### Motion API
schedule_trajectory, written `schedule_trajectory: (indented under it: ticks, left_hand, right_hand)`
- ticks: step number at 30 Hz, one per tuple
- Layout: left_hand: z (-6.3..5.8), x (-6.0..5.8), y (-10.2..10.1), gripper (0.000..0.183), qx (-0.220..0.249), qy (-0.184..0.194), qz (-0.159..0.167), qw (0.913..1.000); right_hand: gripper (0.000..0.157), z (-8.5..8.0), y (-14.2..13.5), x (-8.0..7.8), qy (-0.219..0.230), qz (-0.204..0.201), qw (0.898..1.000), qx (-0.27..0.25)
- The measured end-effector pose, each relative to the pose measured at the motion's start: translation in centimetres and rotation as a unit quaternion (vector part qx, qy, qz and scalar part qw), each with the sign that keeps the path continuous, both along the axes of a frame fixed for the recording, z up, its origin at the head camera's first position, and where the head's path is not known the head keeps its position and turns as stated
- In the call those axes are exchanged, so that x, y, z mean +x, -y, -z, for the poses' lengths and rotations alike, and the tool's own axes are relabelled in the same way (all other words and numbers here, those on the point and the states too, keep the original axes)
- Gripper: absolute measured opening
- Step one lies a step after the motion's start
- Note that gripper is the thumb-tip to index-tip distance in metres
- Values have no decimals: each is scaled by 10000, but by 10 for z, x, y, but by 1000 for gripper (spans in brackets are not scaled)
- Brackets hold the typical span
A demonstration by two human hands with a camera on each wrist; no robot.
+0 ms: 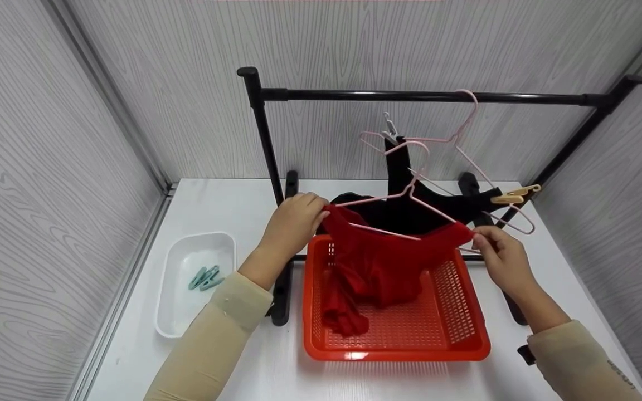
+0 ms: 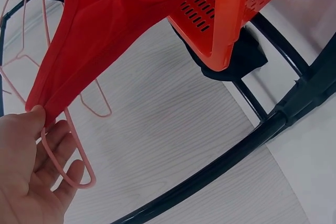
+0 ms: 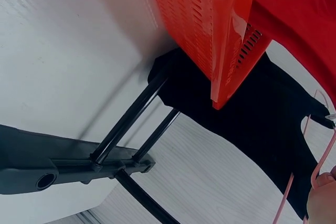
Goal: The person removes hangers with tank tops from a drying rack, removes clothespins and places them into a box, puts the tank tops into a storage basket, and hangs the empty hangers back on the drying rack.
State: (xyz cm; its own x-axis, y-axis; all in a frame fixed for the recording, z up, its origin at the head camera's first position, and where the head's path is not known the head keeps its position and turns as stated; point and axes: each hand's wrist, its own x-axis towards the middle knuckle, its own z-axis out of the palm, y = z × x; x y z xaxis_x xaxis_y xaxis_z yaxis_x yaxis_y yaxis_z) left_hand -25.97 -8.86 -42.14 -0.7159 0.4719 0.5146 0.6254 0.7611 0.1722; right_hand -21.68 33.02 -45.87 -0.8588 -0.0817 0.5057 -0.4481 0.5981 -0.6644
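Observation:
A red sleeveless top (image 1: 385, 262) hangs on a pink hanger (image 1: 379, 197), its lower part drooping into a red plastic basket (image 1: 393, 355). My left hand (image 1: 297, 221) pinches the left shoulder strap at the hanger's end; in the left wrist view, thumb and fingers of that hand (image 2: 34, 166) hold cloth, with the hanger's loop among the fingers. My right hand (image 1: 504, 259) pinches the other strap at the opposite end. Only part of the right hand (image 3: 323, 198) shows in the right wrist view, beside pink hanger wire.
Behind, a black top (image 1: 399, 214) hangs on another pink hanger (image 1: 468, 120) from a black rack (image 1: 365, 96), with a grey clothespin (image 1: 390, 129) and yellow clothespins (image 1: 513, 196). At left, a white tray (image 1: 169, 295) holds several green clothespins (image 1: 204, 277).

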Motion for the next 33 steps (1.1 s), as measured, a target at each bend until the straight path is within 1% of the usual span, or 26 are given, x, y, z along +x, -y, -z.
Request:
schedule_trajectory:
  ticks: [8, 12, 17, 20, 24, 26, 33]
  left_hand:
    - [2, 0, 3, 14, 532, -69, 181, 9984]
    - [1, 1, 5, 15, 667, -119, 147, 9976]
    - [1, 1, 8, 16, 860, -202, -56, 9961]
    - [1, 1, 10, 15, 1068, -277, -167, 9938]
    - [5, 0, 12, 12, 1286, -456, -386, 9899]
    - [6, 0, 13, 11, 1365, -552, -511, 9878]
    - [9, 1, 16, 13, 1740, -793, -923, 9772]
  right_hand:
    - [10, 2, -3, 1, 38, -187, 9998, -42]
    - [11, 0, -3, 1, 8, -178, 9998, -27]
    - [12, -2, 0, 2, 55, 27, 10000, -22]
    - [11, -11, 6, 8, 74, 118, 9999, -9]
    - [11, -25, 16, 18, 54, 44, 10000, -20]
    - [11, -27, 17, 20, 61, 1, 10000, -47]
    - [12, -7, -1, 8, 188, 94, 9997, -135]
